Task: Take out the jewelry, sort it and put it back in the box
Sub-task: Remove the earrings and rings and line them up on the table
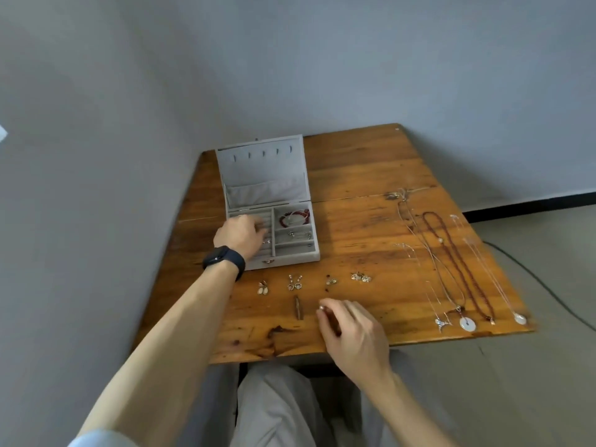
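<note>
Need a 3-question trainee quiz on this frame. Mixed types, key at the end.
1. True or false: the lid of the jewelry box is shut.
2. Fill in: the left hand reaches into the box's ___ side, while the fingers of the right hand pinch a small piece.
3. Where does the red bracelet lie?
A) in the lid pocket
B) in the right-side compartment nearest the lid
C) in the right hand

Key: 1 false; 2 left; 3 B.
</note>
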Demonstrator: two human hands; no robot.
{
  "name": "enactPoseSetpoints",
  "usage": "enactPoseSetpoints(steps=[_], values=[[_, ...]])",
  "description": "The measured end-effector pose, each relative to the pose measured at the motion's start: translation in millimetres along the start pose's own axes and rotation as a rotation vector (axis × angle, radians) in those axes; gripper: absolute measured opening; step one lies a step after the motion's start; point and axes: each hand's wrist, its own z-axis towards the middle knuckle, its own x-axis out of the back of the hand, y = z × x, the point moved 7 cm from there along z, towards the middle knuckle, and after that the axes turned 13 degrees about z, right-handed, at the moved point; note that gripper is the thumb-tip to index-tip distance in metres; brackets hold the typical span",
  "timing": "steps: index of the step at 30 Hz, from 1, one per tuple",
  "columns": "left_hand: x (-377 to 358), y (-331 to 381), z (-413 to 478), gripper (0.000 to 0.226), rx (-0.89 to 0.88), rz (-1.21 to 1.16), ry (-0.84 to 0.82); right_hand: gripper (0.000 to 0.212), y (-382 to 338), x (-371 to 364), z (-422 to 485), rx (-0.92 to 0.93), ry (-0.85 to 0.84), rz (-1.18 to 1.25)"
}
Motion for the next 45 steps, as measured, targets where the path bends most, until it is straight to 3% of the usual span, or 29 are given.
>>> enactPoseSetpoints(steps=[6,12,16,24,32,45], values=[[-1.7,1.2,0.4,0.014,0.008,-0.045,0.038,0.012,1.2,1.5,0.1,-0.013,0.007,0.006],[16.8,-17.5,-38.4,0.014,0.044,-0.473,0.182,0.011,4.1,2.4,-2.0,-0.023,-0.013,0.035],[11.8,-20.9,-108.0,0.009,-0.02,-0.595,0.239,0.013,4.2,4.8,0.3,-0.062,-0.029,0.057],[-43.5,-27.5,-179.5,0.019,0.09,-0.397,0.138,0.012,-4.4,-4.0,10.0,-0.108,-0.138,0.056],[-46.6,-40.3,-184.3,0.02,0.082,-0.486,0.177,0.017,-42.1,-63.4,21.3,-0.105,-0.294,0.102],[-48.0,-45.4,-183.5,0.022,0.034,-0.49,0.214,0.011,-43.8,-79.6,22.9,-0.123,-0.265,0.115]])
